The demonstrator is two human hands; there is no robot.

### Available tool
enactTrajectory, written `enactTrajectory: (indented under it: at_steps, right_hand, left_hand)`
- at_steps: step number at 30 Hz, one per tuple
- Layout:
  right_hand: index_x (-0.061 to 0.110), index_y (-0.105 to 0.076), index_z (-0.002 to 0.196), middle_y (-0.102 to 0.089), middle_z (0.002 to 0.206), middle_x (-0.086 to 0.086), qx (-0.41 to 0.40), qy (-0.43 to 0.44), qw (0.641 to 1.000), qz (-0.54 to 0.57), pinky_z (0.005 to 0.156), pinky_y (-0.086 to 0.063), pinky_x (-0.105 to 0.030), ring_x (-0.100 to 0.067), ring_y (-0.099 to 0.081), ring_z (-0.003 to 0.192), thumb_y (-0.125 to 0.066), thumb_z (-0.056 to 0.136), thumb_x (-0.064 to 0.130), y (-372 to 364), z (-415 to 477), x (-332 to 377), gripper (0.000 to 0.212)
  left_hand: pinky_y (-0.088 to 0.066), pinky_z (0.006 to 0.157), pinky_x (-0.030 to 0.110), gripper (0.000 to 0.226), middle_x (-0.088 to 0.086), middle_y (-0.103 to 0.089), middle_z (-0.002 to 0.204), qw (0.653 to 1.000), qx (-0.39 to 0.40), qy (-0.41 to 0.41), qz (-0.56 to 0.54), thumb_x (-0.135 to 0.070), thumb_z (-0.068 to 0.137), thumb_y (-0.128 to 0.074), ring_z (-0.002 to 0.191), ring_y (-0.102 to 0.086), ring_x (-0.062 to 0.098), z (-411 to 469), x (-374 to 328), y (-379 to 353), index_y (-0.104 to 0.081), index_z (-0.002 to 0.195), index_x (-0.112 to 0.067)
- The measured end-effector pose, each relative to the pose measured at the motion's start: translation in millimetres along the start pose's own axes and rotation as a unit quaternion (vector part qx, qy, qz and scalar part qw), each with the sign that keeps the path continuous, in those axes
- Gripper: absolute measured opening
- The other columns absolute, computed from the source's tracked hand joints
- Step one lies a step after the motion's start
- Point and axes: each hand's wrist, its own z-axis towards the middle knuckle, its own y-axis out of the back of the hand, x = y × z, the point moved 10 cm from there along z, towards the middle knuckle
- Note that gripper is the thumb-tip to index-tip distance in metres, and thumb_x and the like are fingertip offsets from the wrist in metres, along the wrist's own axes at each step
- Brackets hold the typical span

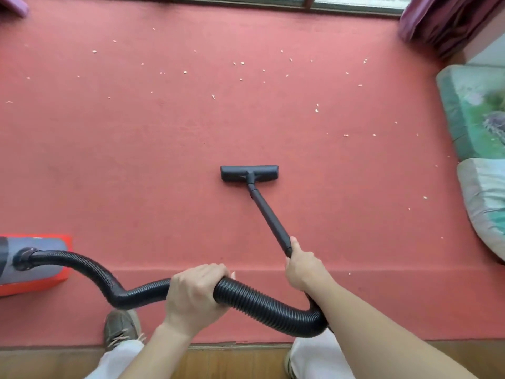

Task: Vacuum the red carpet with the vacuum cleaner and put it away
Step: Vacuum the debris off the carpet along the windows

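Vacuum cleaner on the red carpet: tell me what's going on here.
A person is vacuuming the red carpet. The right hand grips the black wand at its near end, and the left hand holds the hose, which runs to the vacuum body at the left edge. The floor head lies flat mid-carpet. Pale crumbs are scattered beyond it, toward the window and the cushions, not yet picked up.
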Motion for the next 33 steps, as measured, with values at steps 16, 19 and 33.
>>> enactTrajectory:
  at_steps: [16, 19, 33]
  right_hand:
    - [0.016, -0.045, 0.125, -0.061, 0.103, -0.012, 0.056, -0.13, 0.973, 0.181, 0.079, -0.047, -0.035, -0.033, -0.059, 0.09, -0.044, 0.091, 0.025, 99, -31, -194, 0.035]
    - [0.019, -0.049, 0.116, -0.064, 0.087, -0.012, 0.06, -0.124, 0.964, 0.227, 0.069, -0.057, -0.04, -0.031, -0.067, 0.072, -0.049, 0.09, 0.024, 104, -36, -206, 0.026]
    - [0.016, -0.056, 0.108, -0.07, 0.07, -0.016, 0.026, -0.124, 0.957, 0.26, 0.061, -0.054, -0.039, -0.03, -0.063, 0.054, -0.049, 0.091, 0.019, 110, -34, -225, 0.018]
  left_hand:
    - [-0.039, 0.044, 0.026, 0.018, -0.009, -0.053, 0.056, 0.979, 0.198, -0.033, 0.034, -0.037, 0.06, -0.053, 0.049, -0.055, 0.021, 75, -146, -48, -0.045, 0.071, -0.025]
    - [-0.034, 0.045, 0.024, 0.017, -0.01, -0.052, 0.056, 0.977, 0.201, -0.061, 0.024, -0.037, 0.06, -0.052, 0.048, -0.054, 0.018, 83, -163, -56, -0.046, 0.07, -0.025]
    - [-0.041, 0.049, 0.027, 0.014, -0.006, -0.06, 0.063, 0.97, 0.231, -0.071, 0.019, -0.035, 0.065, -0.055, 0.056, -0.06, 0.023, 100, -189, -47, -0.052, 0.075, -0.024]
